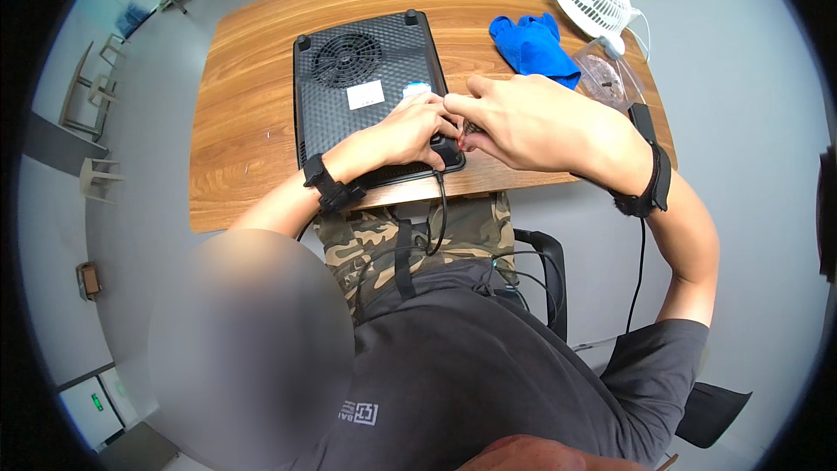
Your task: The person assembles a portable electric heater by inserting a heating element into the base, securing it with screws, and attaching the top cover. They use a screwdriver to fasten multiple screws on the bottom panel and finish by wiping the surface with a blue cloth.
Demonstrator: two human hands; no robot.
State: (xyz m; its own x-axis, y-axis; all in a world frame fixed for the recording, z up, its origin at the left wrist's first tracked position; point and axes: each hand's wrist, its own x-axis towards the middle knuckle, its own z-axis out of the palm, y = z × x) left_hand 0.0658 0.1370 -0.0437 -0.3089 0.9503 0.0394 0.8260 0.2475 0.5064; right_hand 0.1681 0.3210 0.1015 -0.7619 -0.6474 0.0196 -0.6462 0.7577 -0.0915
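The black appliance (330, 118), lengthwise toward the desk's (240, 139) near edge, lay under the left hand (417, 131), hold unclear; the right hand (527, 122) clasped a half-hidden tool (472, 126).

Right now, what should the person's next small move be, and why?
Perhaps press the left grip down slightly on the black, textured, rectangular appliance: this grip spreads over the near-right corner, with the right grip curled close beside it, so steadying might limit shifting.
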